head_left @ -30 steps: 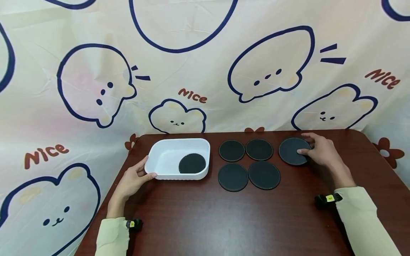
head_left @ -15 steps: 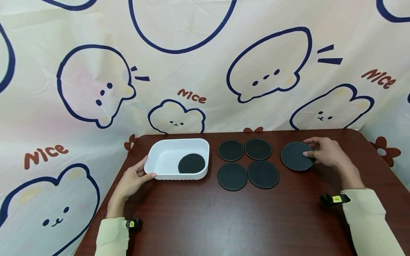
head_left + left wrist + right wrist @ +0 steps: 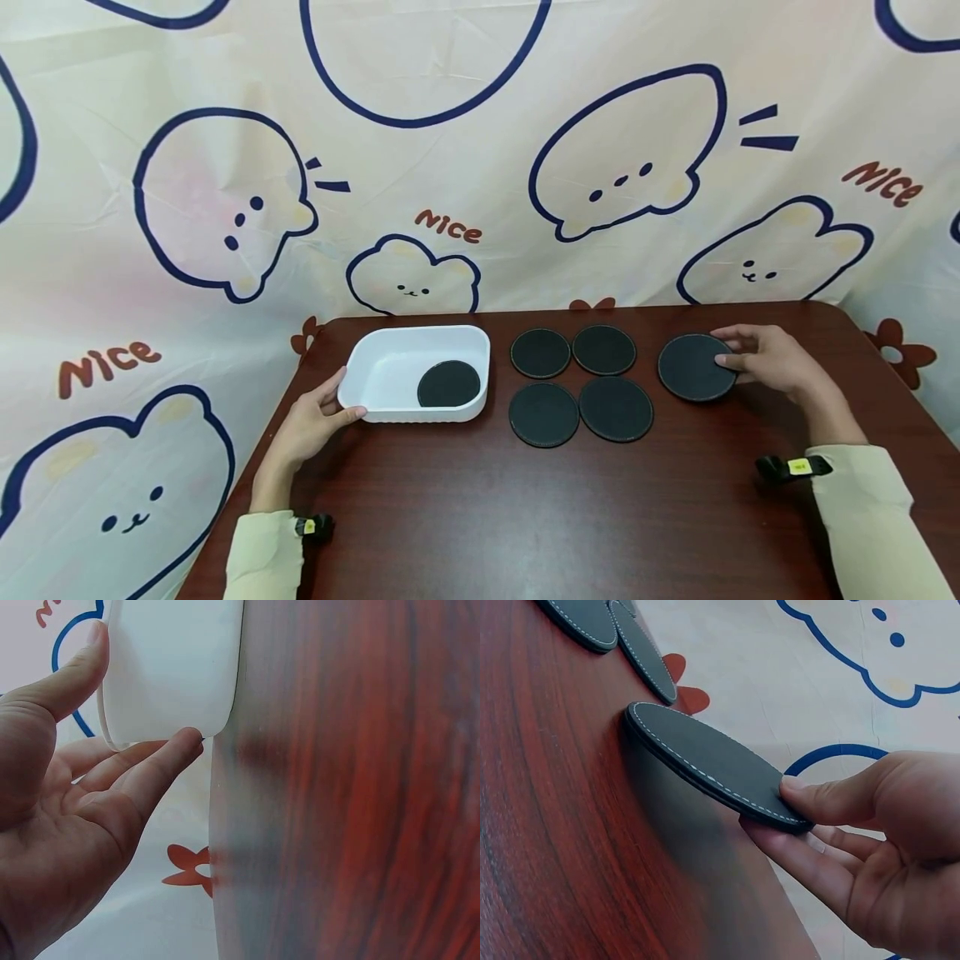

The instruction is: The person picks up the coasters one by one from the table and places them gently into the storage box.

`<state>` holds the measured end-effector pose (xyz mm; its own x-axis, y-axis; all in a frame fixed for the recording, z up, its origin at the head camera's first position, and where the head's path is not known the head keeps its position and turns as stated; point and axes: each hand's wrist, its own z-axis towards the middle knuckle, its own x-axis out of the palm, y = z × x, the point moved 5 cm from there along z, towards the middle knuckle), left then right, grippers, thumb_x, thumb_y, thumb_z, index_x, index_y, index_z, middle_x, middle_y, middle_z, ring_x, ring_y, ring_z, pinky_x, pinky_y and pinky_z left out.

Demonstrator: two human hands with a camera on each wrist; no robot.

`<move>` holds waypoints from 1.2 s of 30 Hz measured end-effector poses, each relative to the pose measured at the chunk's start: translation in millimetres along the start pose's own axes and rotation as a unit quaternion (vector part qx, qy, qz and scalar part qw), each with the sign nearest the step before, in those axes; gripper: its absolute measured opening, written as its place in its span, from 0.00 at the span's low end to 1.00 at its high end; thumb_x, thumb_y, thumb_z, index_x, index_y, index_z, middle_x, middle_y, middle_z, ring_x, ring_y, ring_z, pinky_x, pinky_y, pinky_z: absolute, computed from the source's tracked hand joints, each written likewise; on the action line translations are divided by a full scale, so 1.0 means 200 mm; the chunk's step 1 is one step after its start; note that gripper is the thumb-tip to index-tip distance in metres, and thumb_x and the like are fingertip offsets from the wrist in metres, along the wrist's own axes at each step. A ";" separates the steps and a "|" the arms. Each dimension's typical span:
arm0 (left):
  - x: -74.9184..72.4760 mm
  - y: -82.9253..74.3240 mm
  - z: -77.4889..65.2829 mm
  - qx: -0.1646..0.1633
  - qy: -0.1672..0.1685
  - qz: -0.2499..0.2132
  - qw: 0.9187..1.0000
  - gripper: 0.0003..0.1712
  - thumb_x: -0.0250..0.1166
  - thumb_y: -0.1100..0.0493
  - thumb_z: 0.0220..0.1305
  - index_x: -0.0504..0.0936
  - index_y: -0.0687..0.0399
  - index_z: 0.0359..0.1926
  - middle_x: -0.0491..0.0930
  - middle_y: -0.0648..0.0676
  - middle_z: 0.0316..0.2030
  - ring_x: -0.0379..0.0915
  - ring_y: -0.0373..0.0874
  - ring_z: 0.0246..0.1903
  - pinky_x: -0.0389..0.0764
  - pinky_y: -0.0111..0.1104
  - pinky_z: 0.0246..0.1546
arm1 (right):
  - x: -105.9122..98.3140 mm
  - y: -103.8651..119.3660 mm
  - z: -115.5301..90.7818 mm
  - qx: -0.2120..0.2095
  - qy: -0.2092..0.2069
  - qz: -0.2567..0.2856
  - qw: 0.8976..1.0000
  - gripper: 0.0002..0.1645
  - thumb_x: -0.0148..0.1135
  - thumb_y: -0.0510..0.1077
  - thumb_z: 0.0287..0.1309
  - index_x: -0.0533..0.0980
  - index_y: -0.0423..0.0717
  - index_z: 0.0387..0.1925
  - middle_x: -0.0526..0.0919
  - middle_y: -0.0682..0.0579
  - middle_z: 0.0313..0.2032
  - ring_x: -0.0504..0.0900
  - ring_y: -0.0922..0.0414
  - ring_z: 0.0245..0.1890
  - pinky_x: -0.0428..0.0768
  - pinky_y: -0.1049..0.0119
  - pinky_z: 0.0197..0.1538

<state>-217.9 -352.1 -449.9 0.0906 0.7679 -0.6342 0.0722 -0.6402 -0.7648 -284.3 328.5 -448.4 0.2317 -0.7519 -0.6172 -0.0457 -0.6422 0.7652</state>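
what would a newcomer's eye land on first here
Probably the white tray, bright against the dark wooden table, with a dark disc inside and the left hand gripping its left end. To its right, four black discs lie two by two; beyond them the right hand pinches another disc. Behind, a pale backdrop shows big blue-outlined bears.
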 end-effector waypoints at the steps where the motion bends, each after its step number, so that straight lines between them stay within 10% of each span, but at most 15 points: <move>1: 0.00 0.00 0.00 0.000 0.000 0.000 1.000 0.56 0.73 0.50 0.72 0.48 0.56 0.87 0.58 0.70 0.81 0.72 0.65 0.73 0.77 0.48 0.65 | 0.00 0.00 0.00 -0.001 0.003 0.003 1.000 0.34 0.63 0.39 0.77 0.65 0.27 0.76 0.79 0.22 0.61 0.89 0.57 0.41 0.93 0.58 0.44; 15: 0.00 0.00 0.00 0.005 -0.002 -0.002 1.000 0.55 0.73 0.52 0.72 0.49 0.57 0.87 0.57 0.70 0.82 0.72 0.66 0.73 0.78 0.48 0.64 | -0.01 -0.07 0.00 0.023 0.034 0.108 0.993 0.40 0.60 0.40 0.79 0.56 0.32 0.82 0.67 0.22 0.73 0.88 0.65 0.44 0.91 0.66 0.50; 19: 0.00 0.00 0.00 0.006 -0.004 -0.001 1.000 0.55 0.73 0.52 0.72 0.49 0.56 0.87 0.57 0.70 0.82 0.72 0.65 0.73 0.78 0.48 0.64 | -0.01 -0.09 -0.01 0.024 0.034 0.156 0.987 0.42 0.62 0.44 0.79 0.55 0.34 0.83 0.82 0.44 0.66 0.89 0.68 0.46 0.90 0.67 0.52; 24: 0.00 0.00 0.00 0.012 -0.001 -0.005 1.000 0.55 0.73 0.52 0.72 0.49 0.55 0.87 0.57 0.70 0.82 0.72 0.65 0.73 0.78 0.48 0.64 | -0.02 -0.11 -0.02 0.012 0.033 0.240 0.970 0.35 0.65 0.44 0.76 0.64 0.44 0.77 0.87 0.78 0.47 0.90 0.70 0.47 0.90 0.67 0.51; 36: 0.01 0.01 0.01 0.007 0.001 -0.004 1.000 0.55 0.72 0.53 0.73 0.48 0.53 0.87 0.56 0.70 0.82 0.72 0.66 0.73 0.78 0.47 0.64 | -0.02 -0.08 -0.08 -0.019 0.036 0.413 0.910 0.22 0.59 0.33 0.77 0.81 0.59 0.63 0.91 0.64 0.51 0.93 0.61 0.45 0.91 0.67 0.48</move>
<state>-219.5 -352.6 -453.0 0.0918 0.7723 -0.6286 0.0593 -0.6344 -0.7708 -268.1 345.1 -455.6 0.1959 -0.9631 0.1844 -0.2007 0.1447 0.9689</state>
